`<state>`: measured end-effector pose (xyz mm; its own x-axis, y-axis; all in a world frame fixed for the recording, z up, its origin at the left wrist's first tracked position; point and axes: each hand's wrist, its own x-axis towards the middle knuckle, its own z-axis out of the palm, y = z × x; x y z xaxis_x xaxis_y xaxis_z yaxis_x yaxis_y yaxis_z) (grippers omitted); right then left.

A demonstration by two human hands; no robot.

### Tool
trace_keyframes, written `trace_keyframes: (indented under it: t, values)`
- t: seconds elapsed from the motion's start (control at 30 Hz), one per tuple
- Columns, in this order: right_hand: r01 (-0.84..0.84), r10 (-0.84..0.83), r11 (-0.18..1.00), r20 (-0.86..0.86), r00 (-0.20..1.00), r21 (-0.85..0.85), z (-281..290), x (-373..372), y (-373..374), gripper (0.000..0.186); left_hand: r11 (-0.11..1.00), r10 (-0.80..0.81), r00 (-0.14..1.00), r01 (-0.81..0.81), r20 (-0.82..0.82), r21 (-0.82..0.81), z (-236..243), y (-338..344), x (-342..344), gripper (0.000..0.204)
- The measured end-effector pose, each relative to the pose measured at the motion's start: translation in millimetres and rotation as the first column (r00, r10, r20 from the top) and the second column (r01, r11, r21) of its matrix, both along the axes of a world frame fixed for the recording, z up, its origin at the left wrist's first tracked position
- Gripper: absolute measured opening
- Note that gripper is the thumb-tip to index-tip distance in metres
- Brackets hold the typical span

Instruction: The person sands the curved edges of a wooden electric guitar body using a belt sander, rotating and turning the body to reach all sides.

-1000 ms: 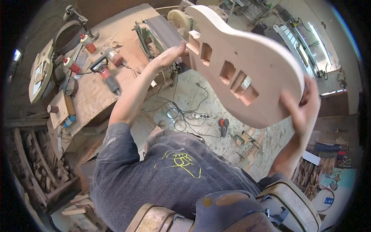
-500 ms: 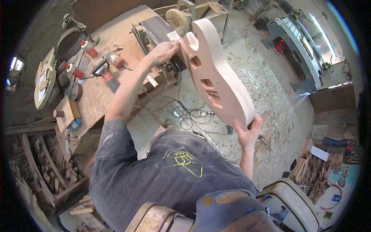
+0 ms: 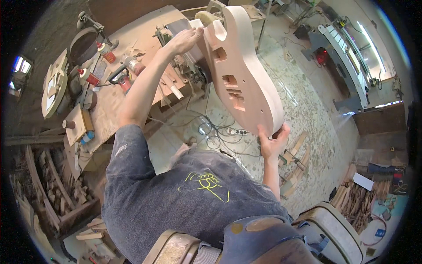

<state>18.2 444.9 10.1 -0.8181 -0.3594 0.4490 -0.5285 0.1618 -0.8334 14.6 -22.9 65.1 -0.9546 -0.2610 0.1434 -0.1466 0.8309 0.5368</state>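
An unpainted wooden guitar body [image 3: 250, 94] is held up in front of me, tilted, with its routed cavities facing me. My left hand [image 3: 184, 42] grips its far left edge beside the neck end; the fingertips are partly hidden. A small pale flat piece [image 3: 196, 23] shows just beyond those fingers, and I cannot tell whether the hand holds it. At the rounded near end, my right hand [image 3: 272, 141] supports the body, thumb on the face and fingers around the edge.
A wooden bench [image 3: 145, 33] at left carries a belt sander [image 3: 184, 55], glue bottles [image 3: 106, 52] and a red power tool [image 3: 124, 83]. Cables [image 3: 214, 132] tangle on the floor below the guitar body. Clamped wood strips [image 3: 296, 160] lie at right. A scrap-wood bin [image 3: 81, 213] stands lower left.
The guitar body has shifted a little left and away from me, tilting slightly. Both hands have moved with it, keeping their hold.
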Motion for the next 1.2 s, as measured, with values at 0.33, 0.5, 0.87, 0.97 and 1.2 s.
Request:
trace_keyframes:
  t: [0.33,0.5,0.87,0.97,1.2]
  values:
    - [0.075,-0.064,0.978,-0.061,0.996,0.197,-21,0,49,0.076,0.993,-0.096,0.995,0.094,-0.022,-0.07,-32,44,9,0.084]
    - [0.088,-0.083,0.978,-0.037,0.996,0.189,-11,7,63,0.075,0.993,-0.102,0.984,0.091,-0.149,-0.074,-49,53,14,0.083]
    - [-0.017,0.066,0.952,-0.153,0.986,0.306,158,-14,69,0.066,0.945,-0.043,0.999,0.042,-0.005,0.323,-51,80,12,0.104]
    - [-0.099,0.176,0.919,-0.173,0.969,0.381,228,-27,35,0.061,0.854,-0.047,0.999,0.053,-0.025,0.518,-67,73,11,0.109]
    - [-0.222,0.437,0.792,-0.275,0.857,0.569,332,-72,-53,0.054,0.684,-0.091,0.994,0.102,-0.054,0.723,-44,87,18,0.11]
